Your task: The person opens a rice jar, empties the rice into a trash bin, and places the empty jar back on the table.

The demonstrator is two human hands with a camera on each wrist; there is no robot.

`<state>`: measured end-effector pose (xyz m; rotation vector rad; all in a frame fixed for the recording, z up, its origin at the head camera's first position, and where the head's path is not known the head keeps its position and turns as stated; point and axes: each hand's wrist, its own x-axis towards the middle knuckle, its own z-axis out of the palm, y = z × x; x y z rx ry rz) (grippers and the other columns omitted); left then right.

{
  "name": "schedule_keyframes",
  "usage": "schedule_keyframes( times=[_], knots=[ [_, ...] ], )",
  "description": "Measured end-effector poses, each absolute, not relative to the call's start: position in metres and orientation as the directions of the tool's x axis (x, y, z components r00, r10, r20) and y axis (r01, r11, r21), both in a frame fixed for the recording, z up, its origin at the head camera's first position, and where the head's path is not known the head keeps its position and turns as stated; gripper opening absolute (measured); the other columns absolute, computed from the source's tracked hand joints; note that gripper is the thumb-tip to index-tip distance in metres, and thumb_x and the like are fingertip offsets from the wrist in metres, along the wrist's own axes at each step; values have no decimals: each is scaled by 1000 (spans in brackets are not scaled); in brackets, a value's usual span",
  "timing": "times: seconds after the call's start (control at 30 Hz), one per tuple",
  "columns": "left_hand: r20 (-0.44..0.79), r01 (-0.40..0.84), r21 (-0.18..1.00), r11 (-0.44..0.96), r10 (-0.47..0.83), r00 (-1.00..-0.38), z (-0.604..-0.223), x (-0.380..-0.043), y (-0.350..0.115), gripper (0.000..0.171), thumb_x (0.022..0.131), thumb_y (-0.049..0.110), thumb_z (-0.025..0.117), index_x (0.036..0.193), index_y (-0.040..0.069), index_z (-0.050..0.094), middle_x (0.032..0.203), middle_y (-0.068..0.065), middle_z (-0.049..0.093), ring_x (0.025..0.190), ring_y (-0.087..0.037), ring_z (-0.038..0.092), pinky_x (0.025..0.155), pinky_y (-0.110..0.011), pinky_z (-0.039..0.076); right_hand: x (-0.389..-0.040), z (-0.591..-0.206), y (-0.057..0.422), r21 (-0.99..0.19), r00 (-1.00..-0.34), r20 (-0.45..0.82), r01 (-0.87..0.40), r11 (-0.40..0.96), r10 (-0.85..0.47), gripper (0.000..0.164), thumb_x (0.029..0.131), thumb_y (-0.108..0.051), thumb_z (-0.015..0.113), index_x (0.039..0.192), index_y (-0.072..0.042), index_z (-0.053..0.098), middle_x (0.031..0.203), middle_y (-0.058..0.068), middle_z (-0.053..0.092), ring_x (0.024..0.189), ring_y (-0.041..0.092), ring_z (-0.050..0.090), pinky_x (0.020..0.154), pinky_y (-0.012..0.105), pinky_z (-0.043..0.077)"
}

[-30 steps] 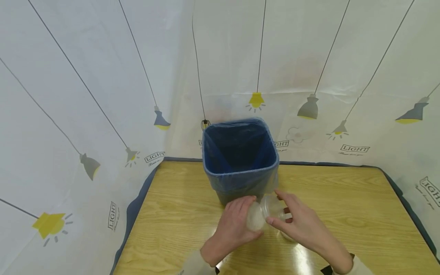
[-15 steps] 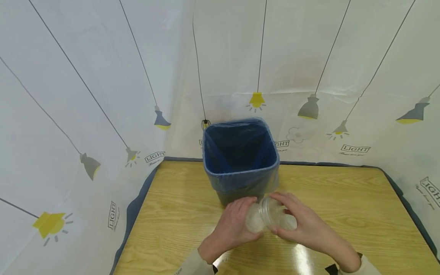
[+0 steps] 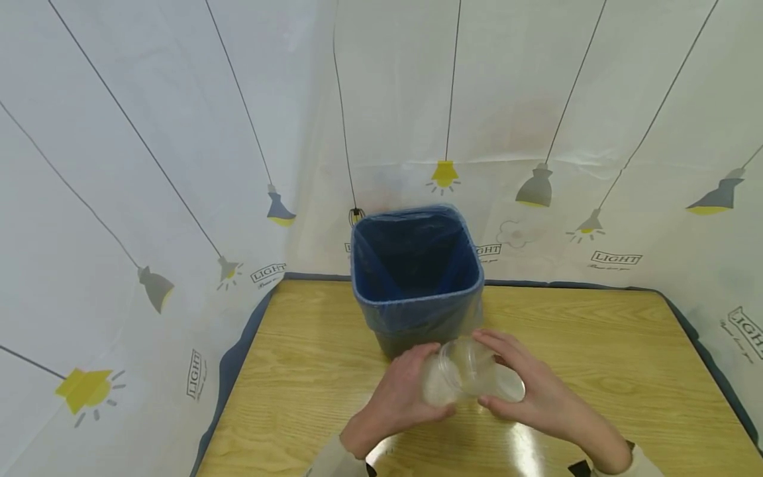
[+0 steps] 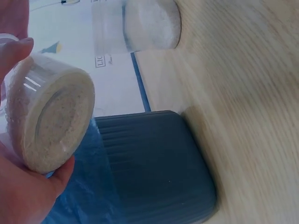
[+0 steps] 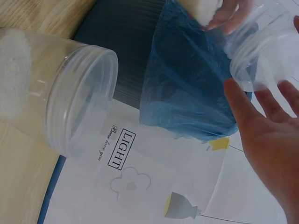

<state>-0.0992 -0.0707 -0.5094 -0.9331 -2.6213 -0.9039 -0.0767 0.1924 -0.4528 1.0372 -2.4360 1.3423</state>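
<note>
In the head view my left hand (image 3: 398,389) grips a tilted clear plastic jar (image 4: 60,119), whose base holds a pale, grainy filling. Thumb and fingers of my right hand (image 3: 539,397) hold the clear ringed end (image 5: 244,53) at the jar's upper right. Whether that end is the jar's own mouth or a separate clear piece, I cannot tell. A second clear jar (image 5: 23,79) stands upright on the table under my right hand, its mouth uncovered and white filling at the bottom. From the head, my right hand hides much of it.
Just beyond the hands stands a dark bin (image 3: 411,338) lined with a blue bag (image 3: 426,311). The wooden table (image 3: 596,358) meets pale wall sheeting (image 3: 393,86) printed with lamps at the back and both sides.
My right hand has shifted slightly right and the clear ringed part has turned and moved left. More of the standing jar's white filling shows between my right fingers. My left hand keeps its grip.
</note>
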Motion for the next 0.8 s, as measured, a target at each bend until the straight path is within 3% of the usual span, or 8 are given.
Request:
schedule_keyframes(
  times=[0.13,0.3,0.53,0.8],
  knots=[
    [376,566,577,589,423,-824,-501,-97,-76,97,61,37,96,141,6,52,129,-7,65,113,-23,64,95,-40,54,-76,-455,195,-756,-787,464,-591,281,-406,90,79,5,85,156,-5,40,151,9,47,132,7,50,100,25,52],
    [403,514,651,559,319,-858,-482,-93,-86,97,60,33,97,141,6,53,133,-8,63,114,-23,64,93,-42,55,-73,-461,200,-815,-861,415,-496,301,-294,85,86,8,76,159,-11,38,151,3,49,126,4,56,97,20,51],
    [492,557,652,513,272,-827,-457,-94,-102,98,59,31,99,142,11,51,134,-6,63,116,-22,63,92,-42,55,-70,-469,205,-840,-891,388,-447,308,-235,79,90,7,70,159,-14,38,147,-8,49,122,3,57,95,17,51],
    [545,596,657,462,255,-799,-425,-99,-114,96,64,31,98,143,11,49,141,0,59,127,-23,59,100,-44,52,-71,-478,214,-821,-908,388,-419,388,-160,78,89,6,73,158,-12,40,143,-3,49,122,-1,52,94,14,48]
  ],
)
